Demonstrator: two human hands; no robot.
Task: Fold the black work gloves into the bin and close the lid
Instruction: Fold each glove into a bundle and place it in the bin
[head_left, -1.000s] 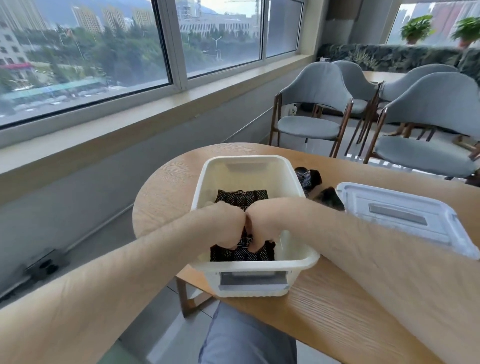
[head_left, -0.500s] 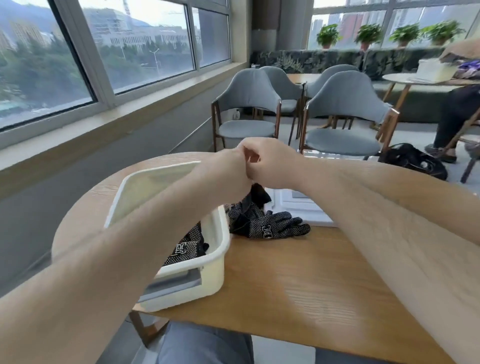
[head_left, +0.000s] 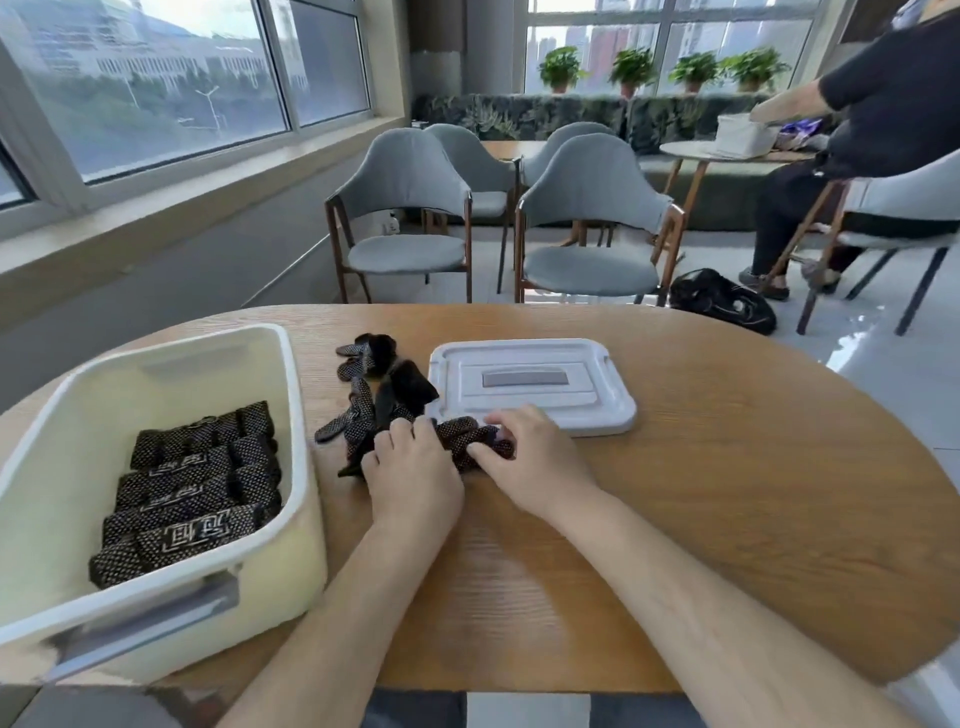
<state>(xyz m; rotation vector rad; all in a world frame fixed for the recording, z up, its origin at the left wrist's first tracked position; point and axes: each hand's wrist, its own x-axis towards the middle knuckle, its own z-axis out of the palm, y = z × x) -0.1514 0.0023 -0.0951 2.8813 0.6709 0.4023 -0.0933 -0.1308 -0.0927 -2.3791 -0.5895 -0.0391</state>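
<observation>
Oval wooden counter (head_left: 727, 493) in a windowed room; grey chairs (head_left: 410, 208) beyond the bin. White bin (head_left: 291, 395) overhanging counter's near-left edge, open, folded black gloves (head_left: 192, 493) stacked inside. Just right of bin: loose gloves (head_left: 374, 384) heaped, then lid (head_left: 535, 384) lying flat. Left hand (head_left: 415, 473) and right hand (head_left: 530, 457) both gripping one glove (head_left: 462, 439) right of bin. Plain wood far right of bin, out to rounded edge

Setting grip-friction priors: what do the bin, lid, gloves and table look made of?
Bin: cream plastic, smooth, slightly glossy; moulded rim and handle.
Lid: white plastic, matte; moulded ridges, grey insert.
Gloves: black knit fabric, probably dotted grip coating; limp, pale dot pattern.
Table: wood or wood-look veneer, satin; visible grain, can't tell which.
</observation>
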